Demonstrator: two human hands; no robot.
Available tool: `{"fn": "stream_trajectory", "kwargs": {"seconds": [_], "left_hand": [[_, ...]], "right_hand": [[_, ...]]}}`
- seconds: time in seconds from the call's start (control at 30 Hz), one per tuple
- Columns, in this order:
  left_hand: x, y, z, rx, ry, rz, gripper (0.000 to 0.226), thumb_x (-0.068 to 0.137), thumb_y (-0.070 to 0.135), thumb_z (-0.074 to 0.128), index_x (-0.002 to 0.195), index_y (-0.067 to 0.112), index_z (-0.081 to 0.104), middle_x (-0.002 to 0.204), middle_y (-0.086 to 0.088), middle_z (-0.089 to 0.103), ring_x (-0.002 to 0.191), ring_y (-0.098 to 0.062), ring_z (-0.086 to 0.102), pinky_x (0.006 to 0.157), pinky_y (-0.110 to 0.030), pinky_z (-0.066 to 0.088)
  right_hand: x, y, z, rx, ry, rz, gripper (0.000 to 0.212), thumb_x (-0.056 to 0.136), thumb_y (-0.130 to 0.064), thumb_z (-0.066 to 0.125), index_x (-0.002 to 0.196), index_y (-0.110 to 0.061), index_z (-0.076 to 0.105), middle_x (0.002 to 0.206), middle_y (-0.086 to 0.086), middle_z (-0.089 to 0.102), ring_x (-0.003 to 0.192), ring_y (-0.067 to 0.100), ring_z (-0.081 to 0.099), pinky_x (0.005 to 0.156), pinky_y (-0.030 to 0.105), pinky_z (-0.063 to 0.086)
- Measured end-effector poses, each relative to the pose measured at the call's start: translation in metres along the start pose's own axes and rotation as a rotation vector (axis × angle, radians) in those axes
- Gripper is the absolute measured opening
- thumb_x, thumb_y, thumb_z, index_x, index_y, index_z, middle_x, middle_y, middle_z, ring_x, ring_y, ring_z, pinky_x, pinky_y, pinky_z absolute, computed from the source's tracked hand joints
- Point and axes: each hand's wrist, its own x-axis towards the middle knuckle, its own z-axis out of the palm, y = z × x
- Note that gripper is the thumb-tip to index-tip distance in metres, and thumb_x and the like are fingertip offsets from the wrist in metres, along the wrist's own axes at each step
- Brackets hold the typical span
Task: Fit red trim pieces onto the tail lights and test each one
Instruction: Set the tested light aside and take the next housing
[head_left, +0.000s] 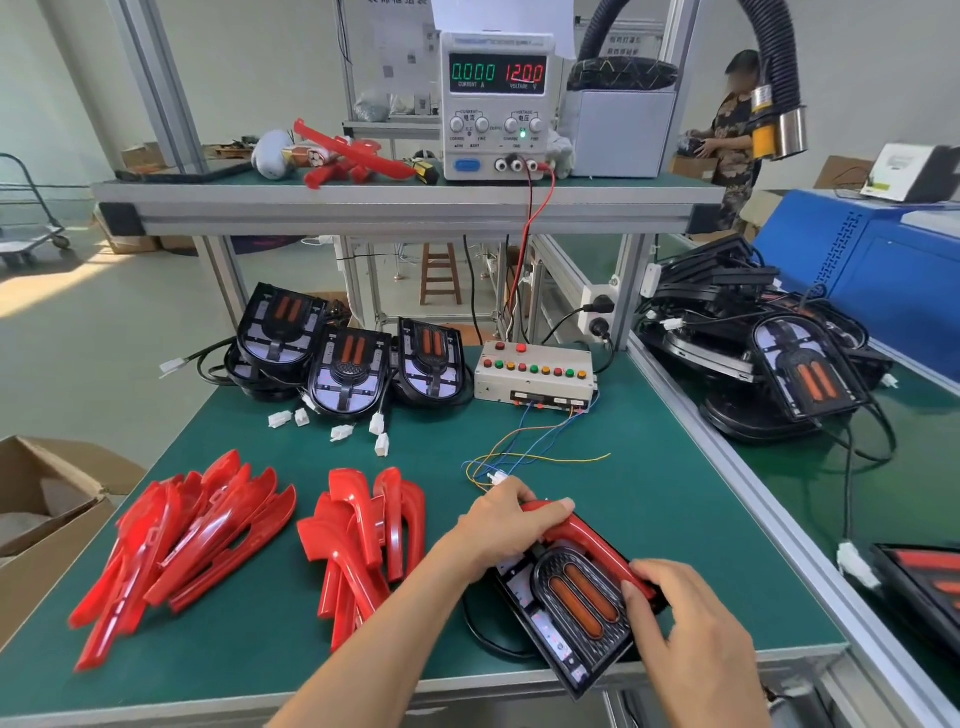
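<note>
Glossy curved red trim (587, 535) pressed onto black ribbed tail light (566, 613), gripped by both hands (504, 525) (691, 618).

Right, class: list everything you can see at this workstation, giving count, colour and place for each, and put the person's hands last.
Power supply: one, white, upper shelf, display lit.
Test box: one, grey with coloured buttons, back of the green mat.
Bare tail lights: at least three, black, left of the test box.
Stacked tail lights: several, black, right-hand bench.
Loose trim pieces: two piles, red, left of the mat.
Tail light in work: one, black with orange bars, front edge.
Trim piece being fitted: one, red, on that light's far edge.
Cardboard box: one, brown, far left.
Left hand: grips the trim's curved end.
Right hand: rests on the light's right side.
</note>
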Motion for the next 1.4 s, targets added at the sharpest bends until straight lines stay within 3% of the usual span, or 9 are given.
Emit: {"fn": "stream_trajectory", "kwargs": {"seconds": [0.13, 0.23, 0.47, 0.67, 0.83, 0.93, 1.07, 1.27, 1.4], "left_hand": [[-0.001, -0.001, 0.000, -0.035, 0.014, 0.015, 0.063, 0.071, 0.082, 0.055, 0.098, 0.025, 0.058, 0.089, 0.006, 0.074, 0.102, -0.020, 0.067, 0.104, -0.045, 0.047], [-0.002, -0.001, -0.001, -0.038, 0.012, 0.014, 0.061, 0.081, 0.080, 0.047, 0.099, 0.022, 0.057, 0.098, 0.002, 0.071, 0.107, -0.024, 0.064, 0.107, -0.045, 0.044], [0.000, -0.002, -0.002, -0.018, -0.010, 0.010, 0.048, 0.094, 0.071, 0.043, 0.097, 0.024, 0.054, 0.097, 0.004, 0.060, 0.109, -0.027, 0.057, 0.108, -0.046, 0.042], [0.002, -0.004, -0.001, -0.007, 0.021, 0.017, 0.044, 0.095, 0.069, 0.043, 0.091, 0.026, 0.053, 0.115, -0.007, 0.063, 0.121, -0.031, 0.055, 0.111, -0.046, 0.039], [0.004, -0.005, 0.000, -0.027, 0.005, 0.005, 0.046, 0.093, 0.070, 0.045, 0.095, 0.025, 0.055, 0.108, -0.001, 0.062, 0.118, -0.029, 0.056, 0.110, -0.047, 0.040], [0.003, -0.004, 0.001, -0.047, -0.002, -0.004, 0.051, 0.086, 0.075, 0.048, 0.094, 0.025, 0.055, 0.107, 0.000, 0.063, 0.117, -0.029, 0.058, 0.108, -0.046, 0.043], [0.001, -0.001, 0.003, -0.022, -0.003, -0.006, 0.062, 0.068, 0.082, 0.051, 0.097, 0.028, 0.056, 0.114, -0.003, 0.065, 0.116, -0.029, 0.057, 0.107, -0.048, 0.043], [0.002, -0.004, 0.003, -0.029, -0.004, 0.002, 0.063, 0.062, 0.082, 0.056, 0.097, 0.029, 0.057, 0.114, -0.004, 0.068, 0.114, -0.030, 0.060, 0.104, -0.047, 0.047], [0.001, -0.003, 0.002, -0.041, 0.002, 0.004, 0.066, 0.057, 0.083, 0.057, 0.097, 0.029, 0.057, 0.114, -0.004, 0.067, 0.115, -0.030, 0.059, 0.104, -0.047, 0.047]], "right_hand": [[-0.005, 0.000, 0.004, 0.058, 0.046, -0.008, 0.026, 0.079, -0.003, 0.083, 0.100, -0.014, 0.074, 0.096, -0.008, 0.072, 0.077, 0.003, 0.064, 0.073, 0.008, 0.049], [-0.006, -0.002, 0.006, 0.102, 0.077, 0.016, 0.024, 0.081, -0.001, 0.080, 0.101, -0.013, 0.073, 0.103, -0.006, 0.072, 0.095, -0.001, 0.059, 0.083, -0.007, 0.036], [-0.006, 0.001, 0.007, 0.144, 0.128, -0.054, 0.009, 0.093, -0.017, 0.072, 0.098, -0.011, 0.074, 0.111, -0.007, 0.072, 0.103, -0.003, 0.060, 0.088, -0.004, 0.039], [-0.011, 0.001, 0.012, 0.146, 0.176, -0.075, 0.033, 0.094, -0.038, 0.054, 0.101, -0.014, 0.076, 0.115, -0.009, 0.074, 0.094, 0.000, 0.065, 0.072, 0.028, 0.056], [-0.007, 0.002, 0.008, 0.109, 0.124, -0.023, 0.008, 0.092, -0.020, 0.073, 0.098, -0.016, 0.076, 0.115, -0.012, 0.072, 0.094, 0.000, 0.063, 0.073, 0.019, 0.052], [-0.005, 0.002, 0.002, 0.088, 0.064, -0.020, 0.014, 0.083, -0.014, 0.074, 0.097, -0.014, 0.076, 0.113, -0.009, 0.073, 0.103, -0.003, 0.061, 0.087, -0.002, 0.042], [-0.001, -0.001, -0.003, 0.107, -0.039, 0.080, 0.019, 0.081, -0.004, 0.081, 0.096, -0.016, 0.076, 0.112, -0.007, 0.074, 0.092, 0.000, 0.068, 0.087, -0.008, 0.035], [-0.002, -0.004, -0.004, 0.249, -0.139, 0.321, 0.022, 0.087, -0.017, 0.078, 0.089, -0.037, 0.070, 0.105, -0.030, 0.070, 0.090, -0.014, 0.063, 0.073, -0.001, 0.040], [0.000, -0.003, -0.006, 0.338, -0.138, 0.412, 0.014, 0.092, -0.026, 0.073, 0.087, -0.040, 0.071, 0.097, -0.026, 0.072, 0.084, -0.015, 0.064, 0.071, 0.009, 0.048]]}}
